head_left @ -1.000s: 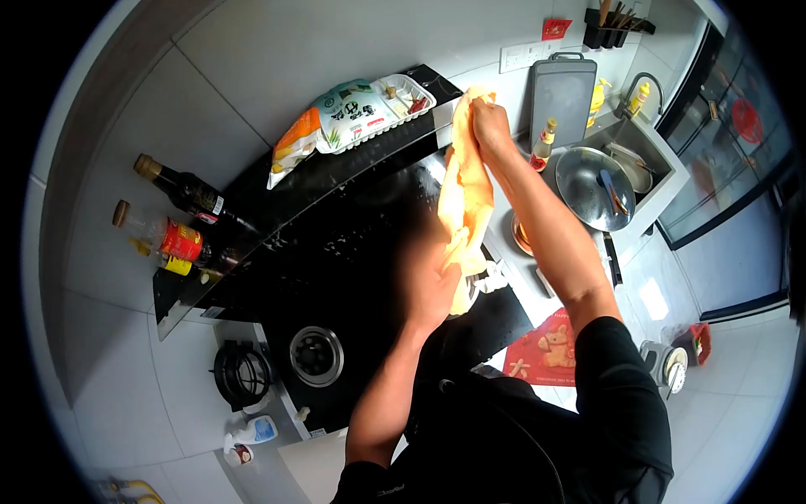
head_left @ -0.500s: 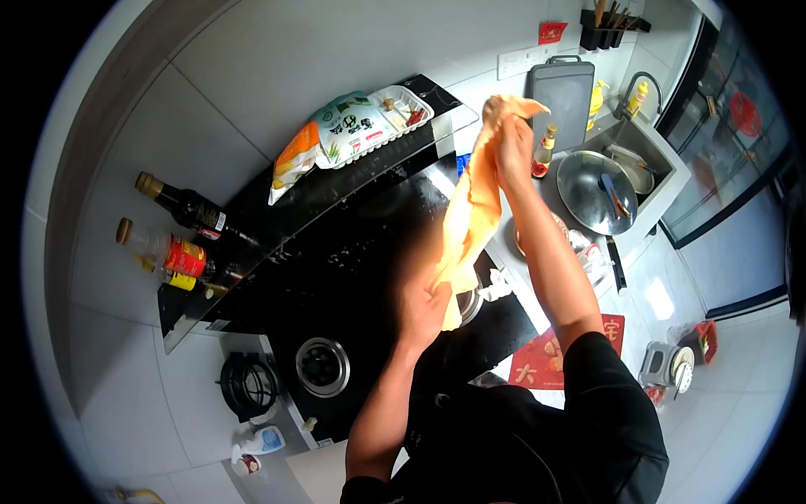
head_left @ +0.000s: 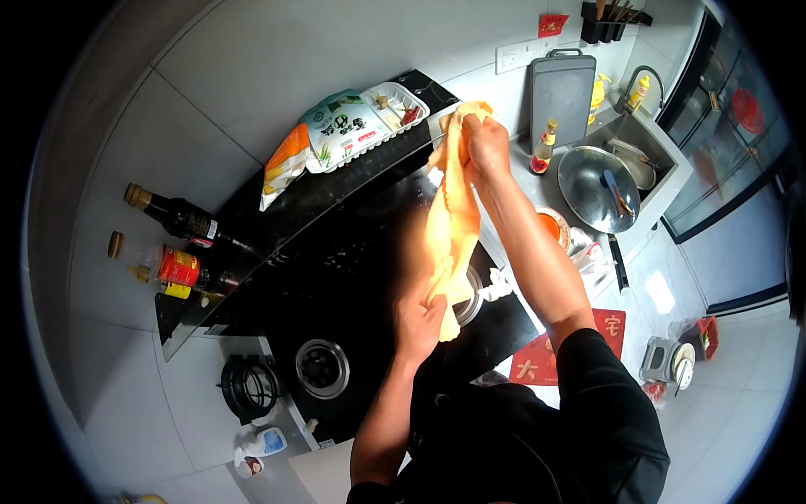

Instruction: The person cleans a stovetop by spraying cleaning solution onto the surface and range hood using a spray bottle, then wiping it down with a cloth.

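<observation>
A yellow-orange cloth (head_left: pixel 454 206) is stretched between my two hands above the black stove top (head_left: pixel 336 252). My left hand (head_left: pixel 418 323) grips the lower end, thumb pressed on the fabric. Farther off, my right hand (head_left: pixel 485 144) is closed around the upper end, close to the ledge over the stove. Some of the fingers are hidden behind the cloth. Partly behind the cloth's lower end is the right burner (head_left: pixel 472 298), with a crumpled white tissue (head_left: pixel 496 286) beside it. The left burner (head_left: pixel 322 368) shows bare, without its grate.
A black pot grate (head_left: pixel 248 388) and a spray bottle (head_left: pixel 265 442) stand left of the stove. Dark sauce bottles (head_left: pixel 180 217) and a food bag (head_left: pixel 336 134) sit on the ledge. Rightward are a glass bottle (head_left: pixel 544 149), a wok (head_left: pixel 592 189) and the sink (head_left: pixel 663 155).
My right hand has moved left and slightly down with the upper end of the cloth. My left hand stays near the same place, still holding the lower end.
</observation>
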`<state>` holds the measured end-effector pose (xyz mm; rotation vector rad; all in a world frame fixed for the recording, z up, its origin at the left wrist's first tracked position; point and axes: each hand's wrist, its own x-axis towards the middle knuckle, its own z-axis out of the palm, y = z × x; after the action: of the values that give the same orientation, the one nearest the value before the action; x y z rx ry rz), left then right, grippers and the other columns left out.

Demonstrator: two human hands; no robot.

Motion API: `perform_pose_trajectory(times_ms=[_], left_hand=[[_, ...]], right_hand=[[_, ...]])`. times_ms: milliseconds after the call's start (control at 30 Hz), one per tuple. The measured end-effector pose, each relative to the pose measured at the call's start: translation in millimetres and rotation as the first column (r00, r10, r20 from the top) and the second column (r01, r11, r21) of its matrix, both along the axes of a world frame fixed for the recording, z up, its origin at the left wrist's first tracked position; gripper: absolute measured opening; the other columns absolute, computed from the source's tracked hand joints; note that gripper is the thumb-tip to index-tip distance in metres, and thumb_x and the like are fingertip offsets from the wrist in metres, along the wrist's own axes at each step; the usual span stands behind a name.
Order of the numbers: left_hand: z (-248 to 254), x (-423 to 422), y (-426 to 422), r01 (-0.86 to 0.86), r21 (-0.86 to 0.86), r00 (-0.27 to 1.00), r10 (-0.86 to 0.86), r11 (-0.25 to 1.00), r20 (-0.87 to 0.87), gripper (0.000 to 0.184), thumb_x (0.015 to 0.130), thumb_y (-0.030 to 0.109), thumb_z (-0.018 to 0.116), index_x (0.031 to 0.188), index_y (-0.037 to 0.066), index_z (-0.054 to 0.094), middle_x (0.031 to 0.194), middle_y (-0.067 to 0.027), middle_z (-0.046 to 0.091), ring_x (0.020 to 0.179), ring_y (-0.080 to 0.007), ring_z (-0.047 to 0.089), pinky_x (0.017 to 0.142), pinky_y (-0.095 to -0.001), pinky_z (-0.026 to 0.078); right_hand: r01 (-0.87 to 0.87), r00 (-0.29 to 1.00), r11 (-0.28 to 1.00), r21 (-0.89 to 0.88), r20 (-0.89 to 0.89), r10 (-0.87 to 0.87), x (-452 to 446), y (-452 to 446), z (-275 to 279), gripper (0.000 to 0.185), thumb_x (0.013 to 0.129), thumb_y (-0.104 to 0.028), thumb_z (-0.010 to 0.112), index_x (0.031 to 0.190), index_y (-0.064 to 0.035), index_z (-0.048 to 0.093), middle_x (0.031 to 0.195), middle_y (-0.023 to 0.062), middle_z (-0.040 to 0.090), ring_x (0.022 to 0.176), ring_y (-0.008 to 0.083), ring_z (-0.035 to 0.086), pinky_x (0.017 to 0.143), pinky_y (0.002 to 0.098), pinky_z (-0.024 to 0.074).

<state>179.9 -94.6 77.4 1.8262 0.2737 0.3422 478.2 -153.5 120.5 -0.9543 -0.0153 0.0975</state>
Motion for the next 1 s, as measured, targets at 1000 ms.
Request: perform_pose_trajectory(times_ms=[1000], left_hand=[[-11, 28, -7, 0.077, 0.014, 0.994, -0.078, 0.997, 0.079, 0.024, 0.093, -0.005, 0.057, 0.115, -0.006, 0.065, 0.094, -0.0019, 0.069, 0.081, -0.0037, 0.060, 0.072, -0.0214, 0.049]], right_hand=[[-0.077, 0.997, 0.973, -0.219, 0.005, 0.080, 3, 7, 25, 0.022, 0.087, -0.001, 0.068, 0.107, 0.0033, 0.061, 0.091, 0.0135, 0.070, 0.072, 0.0246, 0.070, 0.064, 0.0414, 0.0584]])
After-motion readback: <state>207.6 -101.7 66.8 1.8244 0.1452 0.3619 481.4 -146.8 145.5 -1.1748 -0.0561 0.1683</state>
